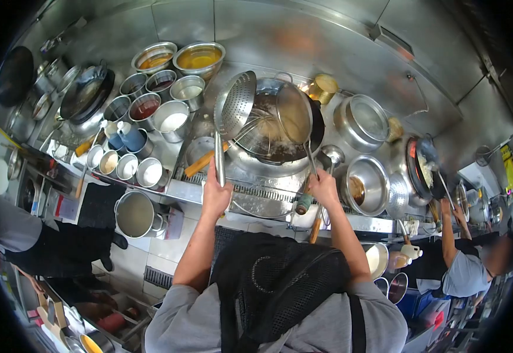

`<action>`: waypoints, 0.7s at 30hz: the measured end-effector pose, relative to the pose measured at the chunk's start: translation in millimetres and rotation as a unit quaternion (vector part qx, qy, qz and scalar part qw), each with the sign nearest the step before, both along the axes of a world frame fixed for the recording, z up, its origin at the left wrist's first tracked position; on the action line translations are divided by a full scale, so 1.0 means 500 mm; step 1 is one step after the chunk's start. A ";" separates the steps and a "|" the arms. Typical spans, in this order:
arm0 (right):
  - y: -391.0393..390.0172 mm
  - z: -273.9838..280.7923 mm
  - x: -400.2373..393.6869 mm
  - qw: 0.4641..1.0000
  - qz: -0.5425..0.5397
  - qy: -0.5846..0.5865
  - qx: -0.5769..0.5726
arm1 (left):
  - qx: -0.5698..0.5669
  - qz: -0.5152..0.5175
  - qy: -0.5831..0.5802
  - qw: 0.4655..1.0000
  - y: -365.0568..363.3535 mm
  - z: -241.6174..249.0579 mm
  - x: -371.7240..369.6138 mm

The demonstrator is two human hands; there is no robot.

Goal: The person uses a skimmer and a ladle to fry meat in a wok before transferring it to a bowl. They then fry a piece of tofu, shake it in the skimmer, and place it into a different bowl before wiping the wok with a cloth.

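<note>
My left hand (216, 191) is closed round the metal handle of a large perforated skimmer (236, 105), which is raised over the left side of the wok (318, 120). Closed on a thin metal handle, my right hand (324, 187) holds a round fine-mesh strainer (293, 113) above the wok's right half. Inside the wok a wire spider strainer (261, 134) rests over bubbling oil, its wooden handle (204, 162) sticking out to the left. A steel ladle (333, 155) lies just beyond my right hand.
Steel pots and bowls of sauces and seasonings (171, 117) crowd the left counter. To the right stand a deep steel pot (365, 120) and a steel bowl (365, 185). One co-worker (468, 265) handles a wok (424, 167) at far right; another person (50, 235) stands left.
</note>
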State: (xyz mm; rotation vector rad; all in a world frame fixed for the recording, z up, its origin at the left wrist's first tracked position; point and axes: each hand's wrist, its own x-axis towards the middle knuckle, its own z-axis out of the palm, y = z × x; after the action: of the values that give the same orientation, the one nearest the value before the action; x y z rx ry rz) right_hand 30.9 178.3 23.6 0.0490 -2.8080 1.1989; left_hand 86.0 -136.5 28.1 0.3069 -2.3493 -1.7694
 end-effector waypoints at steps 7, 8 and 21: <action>0.023 -0.038 -0.093 0.992 -0.044 0.065 0.103 | -0.022 -0.002 0.063 0.998 -0.009 -0.014 0.020; 0.029 -0.027 -0.103 0.993 -0.075 0.041 0.076 | -0.016 -0.006 0.048 0.999 -0.009 -0.009 0.025; 0.014 -0.137 -0.181 0.818 -0.076 -0.203 -0.533 | -0.010 -0.011 0.015 1.000 -0.017 0.009 0.053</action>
State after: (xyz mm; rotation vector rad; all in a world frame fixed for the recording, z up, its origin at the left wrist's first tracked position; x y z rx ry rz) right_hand -59.6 185.3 -44.8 -0.5407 -1.8719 2.7446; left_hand 112.7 -144.9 32.6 0.2515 -2.3575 -1.7464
